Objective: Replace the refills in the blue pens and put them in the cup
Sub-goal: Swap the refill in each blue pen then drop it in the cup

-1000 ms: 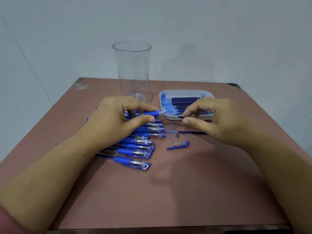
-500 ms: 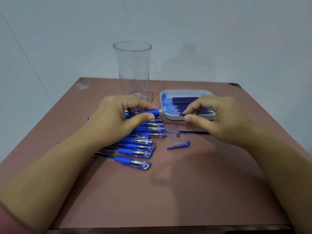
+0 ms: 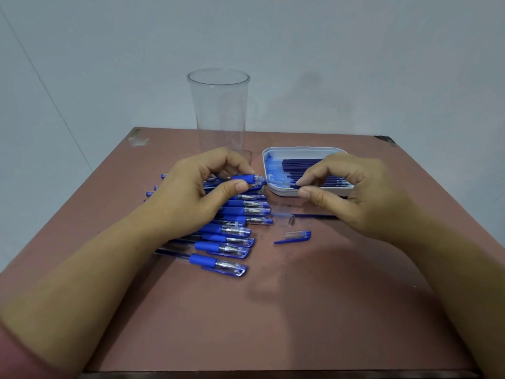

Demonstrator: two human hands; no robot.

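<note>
My left hand (image 3: 196, 192) pinches a blue pen barrel (image 3: 246, 178) by its grip, its open end pointing right. My right hand (image 3: 352, 192) pinches a dark blue refill (image 3: 293, 186) between thumb and forefinger, its clear tip lying toward the barrel's mouth just over the near rim of the white tray (image 3: 281, 191). The tray holds several more refills (image 3: 303, 165). A row of capped blue pens (image 3: 226, 246) lies under and below my left hand. The clear cup (image 3: 218, 110) stands upright behind them, with nothing in it.
On the brown table (image 3: 273, 310) lie a loose pen cap (image 3: 296, 236), a small metal tip (image 3: 291, 220) and a removed refill (image 3: 308, 215), all just left of my right hand. A grey wall rises behind the table's far edge.
My right hand has drawn a little to the right with the refill, widening the gap from the barrel. My left hand has stayed in place.
</note>
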